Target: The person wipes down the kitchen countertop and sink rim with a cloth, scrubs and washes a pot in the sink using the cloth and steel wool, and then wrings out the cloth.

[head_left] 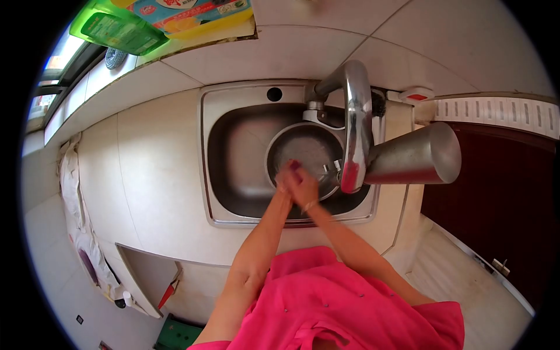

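Note:
My left hand (pixel 284 179) and my right hand (pixel 304 188) are pressed together over the near part of a round metal basin (pixel 306 140) in the sink. Motion blurs the fingers of both hands. They are closed around a small purple-red thing (pixel 294 165), most of which is hidden, so its kind does not show. The basin stands inside the steel sink (pixel 233 157), toward its right side. Above the basin's right part reaches the curved chrome faucet (pixel 357 99).
A metal cylinder (pixel 417 157) extends right of the faucet. Beyond the sink's back right corner sits a red-and-white item (pixel 416 95). A green bottle (pixel 114 29) and a colourful package (pixel 186 14) rest on the upper-left ledge. Pale counter (pixel 157 175) borders the sink.

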### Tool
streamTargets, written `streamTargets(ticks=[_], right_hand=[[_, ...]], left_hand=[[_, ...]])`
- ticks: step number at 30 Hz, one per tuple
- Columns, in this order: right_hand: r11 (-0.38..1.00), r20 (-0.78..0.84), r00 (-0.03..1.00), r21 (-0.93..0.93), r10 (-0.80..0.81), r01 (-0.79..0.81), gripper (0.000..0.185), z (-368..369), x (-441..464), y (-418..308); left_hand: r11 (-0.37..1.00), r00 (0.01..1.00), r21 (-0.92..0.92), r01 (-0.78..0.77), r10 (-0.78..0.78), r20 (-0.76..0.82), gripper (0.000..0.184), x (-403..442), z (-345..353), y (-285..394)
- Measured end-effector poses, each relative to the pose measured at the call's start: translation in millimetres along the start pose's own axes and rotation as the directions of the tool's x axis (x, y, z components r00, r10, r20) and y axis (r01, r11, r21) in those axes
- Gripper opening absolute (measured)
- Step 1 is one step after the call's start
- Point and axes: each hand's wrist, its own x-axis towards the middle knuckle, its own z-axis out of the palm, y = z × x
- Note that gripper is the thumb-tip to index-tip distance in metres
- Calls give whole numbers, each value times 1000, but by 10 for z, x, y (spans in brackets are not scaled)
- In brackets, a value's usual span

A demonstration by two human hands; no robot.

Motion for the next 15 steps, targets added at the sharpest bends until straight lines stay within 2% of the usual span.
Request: streamTargets(ticks=[1, 2, 3, 5, 6, 7, 8, 10, 11, 12, 13, 14, 15], right_hand=[[975, -68, 974, -46, 214, -218, 24, 19, 216, 130], [991, -73, 995, -114, 65, -73, 23, -26, 353, 232], [981, -72, 994, -181, -85, 71, 23, -117, 468, 265], [974, -77, 977, -132, -197, 185, 22, -80, 426, 274], [986, -83, 983, -16, -165, 165, 21, 31, 232, 74], [986, -85, 988, 100, -126, 134, 20, 81, 4, -134], [981, -17, 982, 51, -189, 189, 20, 13, -187, -402], [964, -110, 962, 65, -251, 259, 20, 118, -135, -349], [974, -75, 974, -101, -213, 205, 21, 203, 34, -15], [951, -47, 984, -269, -172, 153, 22, 227, 271, 371], [947, 4, 991, -295, -133, 128, 22, 136, 494, 495], [918, 16, 975, -333, -221, 214, 23, 37, 590, 671], [881, 29, 951, -370, -307, 296, 24, -63, 685, 845]], left_hand=[[995, 990, -60, 82, -88, -106, 21, -1, 123, -60], [980, 963, -128, 155, -179, -201, 22, -20, 230, -58], [968, 963, -134, 212, -230, -138, 24, -128, 360, 24], [971, 974, -121, 207, -217, -69, 24, -55, 208, 27], [972, 978, -122, 200, -205, -31, 24, 51, 43, 1], [928, 956, -294, 231, -160, 244, 26, 193, -394, -54], [879, 934, -406, 248, -105, 342, 27, 223, -418, -86], [744, 869, -594, 306, 36, 493, 30, 198, -467, -110], [973, 929, -203, 110, -28, 370, 33, 31, -355, -40], [980, 980, -143, 141, -118, 162, 34, -121, -15, 92], [977, 979, -94, 191, -197, -60, 34, -314, 389, 205], [967, 925, -54, 249, -254, -282, 35, -397, 590, 267], [982, 951, -30, 189, -190, -244, 27, -346, 481, 255]])
